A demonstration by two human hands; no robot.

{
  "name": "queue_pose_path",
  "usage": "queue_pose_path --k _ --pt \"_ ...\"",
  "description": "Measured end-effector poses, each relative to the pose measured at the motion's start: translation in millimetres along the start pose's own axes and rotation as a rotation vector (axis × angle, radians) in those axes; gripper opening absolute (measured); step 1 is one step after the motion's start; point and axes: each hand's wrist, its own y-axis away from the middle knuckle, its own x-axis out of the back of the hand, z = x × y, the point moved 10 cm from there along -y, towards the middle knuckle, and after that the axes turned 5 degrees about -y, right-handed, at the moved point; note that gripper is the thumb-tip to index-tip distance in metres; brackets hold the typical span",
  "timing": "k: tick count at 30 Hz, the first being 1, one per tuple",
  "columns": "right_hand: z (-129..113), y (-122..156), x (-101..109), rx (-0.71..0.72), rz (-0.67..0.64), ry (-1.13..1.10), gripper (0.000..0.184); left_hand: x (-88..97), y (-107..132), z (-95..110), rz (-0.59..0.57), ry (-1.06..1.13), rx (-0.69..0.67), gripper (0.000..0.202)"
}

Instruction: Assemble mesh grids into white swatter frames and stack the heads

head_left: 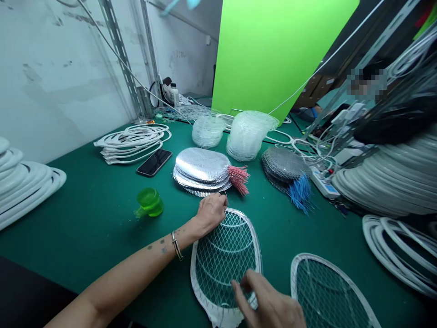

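On the far left of the green table [88, 218] lies a stack of white frames [23, 182], with a green plastic cup [150, 202] and a phone [154, 162] further in; none of these touch the work.

Your left hand [210, 213] sits at the top rim of the swatter head [225, 255], fingers curled down onto the white frame and pinning it to the table. A thin wire seems to rise at the fingertips, but whether you pinch it cannot be told. Just beyond this hand lies the stack of silver mesh ovals [203, 169] with red leads.

The swatter head lies flat on the table, directly in front of you, between both hands. Judge it light and thin. The plastic rim is fairly stiff; the wire mesh inside it will dent or snag if pressed. Take hold at the rim or the lower neck, never on the mesh.

Your right hand [269, 303] hovers at the lower end of the head, thumb and forefinger drawn close together. Whether they grip anything cannot be told.

To the right, a second swatter head [327, 291] lies apart from the first, and a dark mesh stack [285, 166] with blue leads sits behind it.
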Motion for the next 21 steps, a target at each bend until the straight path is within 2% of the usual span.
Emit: queue_pose_path --k 2,4,7,9,13,21 --pt "10 -30 14 -0.059 -0.012 -0.144 0.029 -1.0 0 0 -0.001 -0.002 -0.010 0.012" --pt "29 -70 18 -0.184 -0.038 -0.270 0.029 -2.2 0 1 -0.002 -0.004 -0.021 0.014" --pt "56 -127 13 -0.314 -0.034 -0.288 0.020 -3.6 0 3 -0.002 -0.005 -0.040 0.015" --pt "68 -151 2 -0.345 -0.055 -0.264 0.017 -4.3 -1 3 -0.005 -0.003 -0.053 0.015" --pt "78 -164 -16 -0.376 -0.142 -0.251 0.022 -5.5 -3 4 -0.016 -0.001 -0.076 0.014" --pt "78 -159 -25 -0.376 -0.173 -0.281 0.026 -7.5 1 10 0.003 -0.007 -0.142 0.020"
